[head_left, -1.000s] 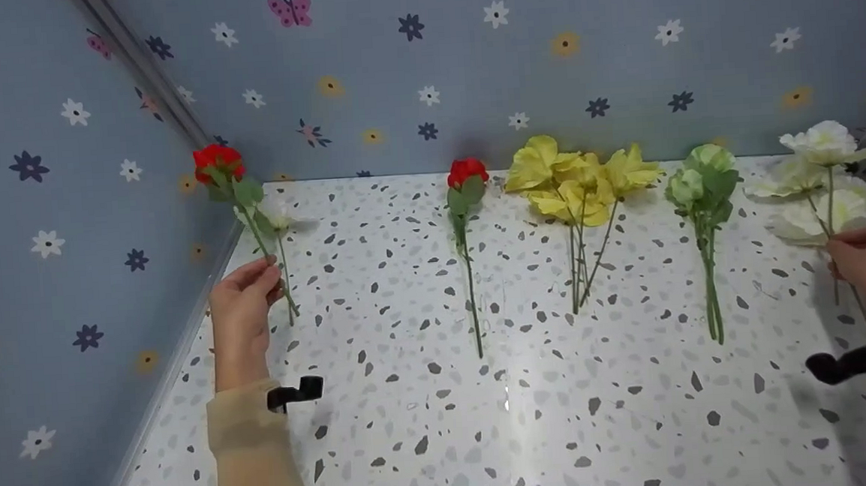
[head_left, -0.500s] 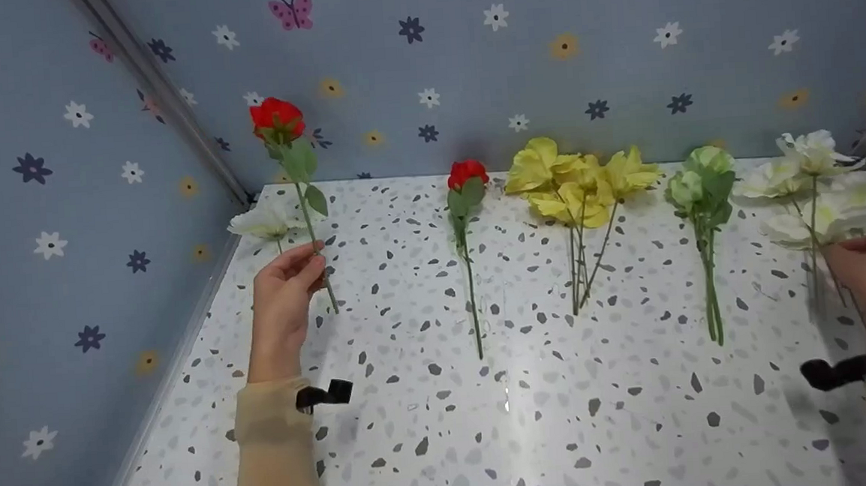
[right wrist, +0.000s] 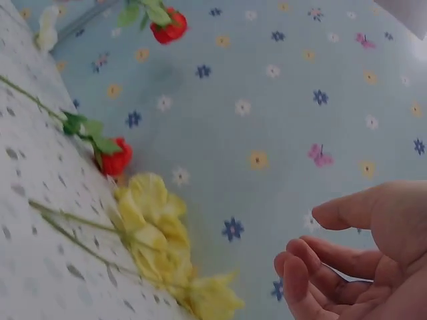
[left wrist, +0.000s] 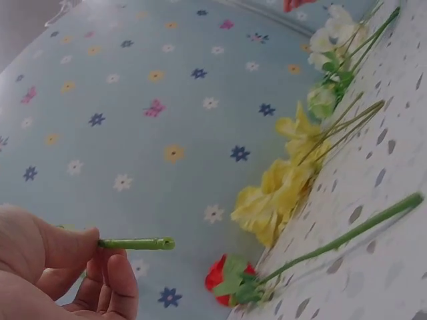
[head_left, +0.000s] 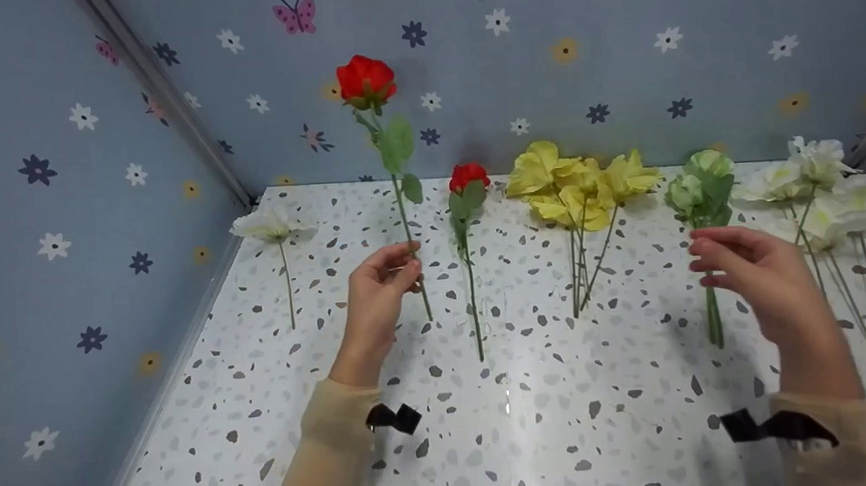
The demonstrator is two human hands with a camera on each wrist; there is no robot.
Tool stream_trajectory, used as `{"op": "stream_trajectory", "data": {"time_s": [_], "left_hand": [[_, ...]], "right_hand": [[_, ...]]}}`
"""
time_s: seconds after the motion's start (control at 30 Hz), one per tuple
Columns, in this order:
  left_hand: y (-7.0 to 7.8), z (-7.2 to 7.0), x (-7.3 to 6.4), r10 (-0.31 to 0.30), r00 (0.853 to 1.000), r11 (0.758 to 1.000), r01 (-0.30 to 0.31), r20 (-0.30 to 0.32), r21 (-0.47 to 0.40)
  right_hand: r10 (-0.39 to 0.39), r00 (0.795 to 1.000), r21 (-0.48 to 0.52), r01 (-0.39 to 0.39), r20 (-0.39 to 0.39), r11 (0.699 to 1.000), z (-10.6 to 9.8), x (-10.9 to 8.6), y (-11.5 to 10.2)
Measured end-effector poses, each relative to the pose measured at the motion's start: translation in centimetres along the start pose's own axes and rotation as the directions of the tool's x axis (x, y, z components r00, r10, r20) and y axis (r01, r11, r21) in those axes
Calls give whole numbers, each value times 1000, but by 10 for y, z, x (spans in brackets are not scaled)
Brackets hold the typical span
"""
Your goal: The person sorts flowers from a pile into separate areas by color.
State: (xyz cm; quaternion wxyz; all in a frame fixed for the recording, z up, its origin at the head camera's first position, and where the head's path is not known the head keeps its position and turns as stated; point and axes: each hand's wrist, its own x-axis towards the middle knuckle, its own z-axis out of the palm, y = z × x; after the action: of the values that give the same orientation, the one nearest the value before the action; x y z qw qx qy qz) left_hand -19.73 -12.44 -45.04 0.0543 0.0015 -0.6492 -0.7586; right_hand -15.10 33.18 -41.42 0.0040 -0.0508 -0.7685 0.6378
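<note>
My left hand (head_left: 378, 300) pinches the stem of a red rose (head_left: 367, 80), held upright above the table with its bloom against the back wall. In the left wrist view, the cut end of its green stem (left wrist: 137, 244) pokes out past the thumb. A second red rose (head_left: 469, 178) lies just to the right. My right hand (head_left: 766, 279) hovers in front of the pale green flowers (head_left: 708, 175) and covers part of their stems. Nothing is between its loosely bent fingers in the right wrist view. Right of it lie several white flowers (head_left: 863, 205).
Yellow flowers (head_left: 584, 189) lie at the back of the speckled table (head_left: 565, 430), between the rose and the green bunch. A single white flower (head_left: 270, 224) lies at the far left. Blue patterned panels (head_left: 500, 111) border the back and left side.
My left hand has carried the red rose rightward and up from beside the left white flower. My right hand has let go of the white flowers and moved left.
</note>
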Motion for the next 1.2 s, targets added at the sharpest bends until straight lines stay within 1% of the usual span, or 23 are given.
{"op": "stream_trajectory", "data": {"time_s": [0.03, 0.1, 0.17, 0.2, 0.3, 0.37, 0.43, 0.5, 0.6, 0.7, 0.8, 0.87, 0.97, 1.07, 1.17, 1.2], "left_hand": [[-3, 8, -4, 0, 1000, 1000, -1, 28, 5], [-9, 22, -12, -1, 997, 1000, 0, 83, 9], [-15, 36, -21, -12, 989, 1000, 11, 147, 12], [-17, 42, -26, -21, 984, 1000, 19, 179, 12], [-23, 59, -40, -43, 963, 999, 42, 266, 10], [-27, 69, -48, -53, 949, 999, 49, 310, 22], [-32, 78, -55, -55, 939, 998, 44, 340, 40], [-38, 85, -60, -57, 930, 997, 36, 362, 65], [-45, 93, -65, -62, 922, 996, 32, 383, 84], [-49, 96, -69, -66, 917, 996, 36, 393, 83], [-51, 97, -72, -87, 909, 996, 67, 407, 64], [-51, 96, -73, -117, 899, 993, 103, 422, 56], [-49, 97, -75, -170, 877, 985, 158, 449, 64], [-48, 97, -75, -208, 861, 978, 187, 465, 90], [-47, 96, -74, -220, 857, 975, 186, 466, 118], [-46, 96, -73, -216, 859, 976, 180, 463, 121]], "right_hand": [[-8, 999, 13, 8, 37, 1000, 11, -3, -1], [-18, 996, -31, 21, 84, 999, 37, -9, -3], [-16, 993, -53, 22, 116, 998, 63, -13, -4], [-17, 992, -46, 23, 125, 999, 77, -15, -5], [-38, 990, 4, 38, 133, 999, 117, -17, -3], [-51, 989, 26, 48, 136, 998, 140, -18, 0], [-67, 989, 45, 61, 131, 997, 158, -18, 4], [-73, 991, 56, 67, 111, 996, 169, -18, 7], [-77, 995, 81, 72, 67, 994, 175, -17, 10], [-73, 997, 88, 69, 39, 994, 176, -14, 13], [-70, 997, 82, 68, 24, 994, 174, -12, 15], [-71, 997, 86, 69, 14, 994, 172, -11, 16], [-72, 997, 124, 71, 4, 990, 169, -9, 16], [-60, 998, 167, 59, 3, 984, 166, -7, 15], [-47, 999, 204, 42, 22, 978, 162, -6, 13], [-46, 998, 211, 37, 35, 977, 161, -7, 12]]}}
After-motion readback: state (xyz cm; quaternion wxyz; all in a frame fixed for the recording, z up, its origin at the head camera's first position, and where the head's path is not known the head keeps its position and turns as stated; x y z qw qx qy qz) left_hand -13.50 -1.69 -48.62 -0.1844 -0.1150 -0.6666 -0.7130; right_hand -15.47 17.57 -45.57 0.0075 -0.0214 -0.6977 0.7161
